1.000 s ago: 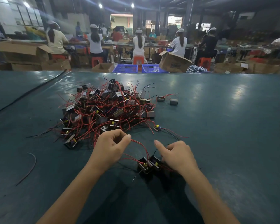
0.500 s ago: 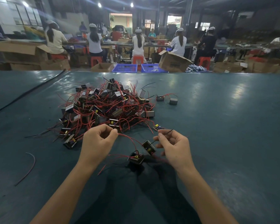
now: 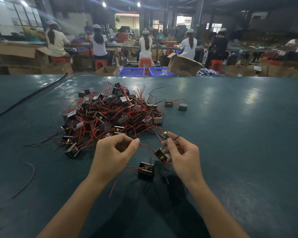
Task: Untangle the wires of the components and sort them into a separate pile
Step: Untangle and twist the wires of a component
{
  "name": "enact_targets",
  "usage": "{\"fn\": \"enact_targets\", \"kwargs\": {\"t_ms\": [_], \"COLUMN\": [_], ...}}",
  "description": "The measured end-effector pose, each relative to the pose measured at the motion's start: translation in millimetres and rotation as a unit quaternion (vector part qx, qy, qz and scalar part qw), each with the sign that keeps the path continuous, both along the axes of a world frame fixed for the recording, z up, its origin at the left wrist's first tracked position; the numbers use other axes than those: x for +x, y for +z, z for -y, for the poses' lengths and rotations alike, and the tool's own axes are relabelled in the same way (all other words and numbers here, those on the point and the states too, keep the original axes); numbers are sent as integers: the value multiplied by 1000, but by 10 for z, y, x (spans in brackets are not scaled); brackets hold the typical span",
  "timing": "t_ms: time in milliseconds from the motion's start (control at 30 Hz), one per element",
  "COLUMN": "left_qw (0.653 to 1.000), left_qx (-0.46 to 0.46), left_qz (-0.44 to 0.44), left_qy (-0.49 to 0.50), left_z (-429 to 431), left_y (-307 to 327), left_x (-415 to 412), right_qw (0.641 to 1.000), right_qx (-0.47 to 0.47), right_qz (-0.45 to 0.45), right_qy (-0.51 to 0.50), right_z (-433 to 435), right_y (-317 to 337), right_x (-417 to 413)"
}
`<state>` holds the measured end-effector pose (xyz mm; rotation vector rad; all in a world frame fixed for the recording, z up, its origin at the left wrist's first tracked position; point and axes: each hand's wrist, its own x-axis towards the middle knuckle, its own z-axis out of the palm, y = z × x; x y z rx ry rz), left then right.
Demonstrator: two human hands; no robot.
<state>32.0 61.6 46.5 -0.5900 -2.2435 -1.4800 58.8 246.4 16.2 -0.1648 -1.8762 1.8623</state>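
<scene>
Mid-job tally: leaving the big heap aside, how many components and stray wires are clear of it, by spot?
Components at the hands, left hand pinching a red wire, right hand a black wire: 2
Small component at the heap's near edge: 1
Components past its far-right edge: 2
Stray wire, left: 1
Total: 6

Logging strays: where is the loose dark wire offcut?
Head view, left side: the wire offcut lies on the table, left of the left hand, nearer than the tangled pile.

Pretty clearly a factory assembly floor: workers (image 3: 145,43) in white caps sit on red stools (image 3: 101,63) along long tables, cardboard boxes (image 3: 182,65) and blue crates (image 3: 131,72) around, plus a big teal bench (image 3: 230,134) heaped with wired components (image 3: 110,114).
</scene>
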Motion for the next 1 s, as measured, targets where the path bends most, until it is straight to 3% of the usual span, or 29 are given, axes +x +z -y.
{"fn": "enact_targets", "kwargs": {"t_ms": [233, 433, 600, 667, 767, 867, 1000], "left_qw": [986, 997, 989, 996, 976, 958, 935], "left_qx": [-111, -8, 40, -20, -140, -151, -223], "left_qz": [-118, 60, 141, 80, -120, -245, -213], "left_qy": [45, 40, 19, 43, 120, -16, -177], "left_z": [32, -9, 0, 2, -18, -129, -297], "left_y": [3, -17, 29, 28, 62, 27, -129], "left_x": [8, -38, -55, -22, 94, 204, 308], "right_qw": [1000, 1000, 1000, 1000, 1000, 1000, 999], "right_qx": [11, 21, 19, 12, 9, -1, -6], "right_qz": [0, -14, -11, -6, -8, -14, -26], "right_qy": [0, -4, 5, 7, 10, 13, 28], "right_z": [-10, 1, 13, 14, 16, 11, -8], "right_y": [-22, -22, -34, -37, -33, -39, -41], "right_x": [-8, -6, -10, -10, -8, -11, -4]}}
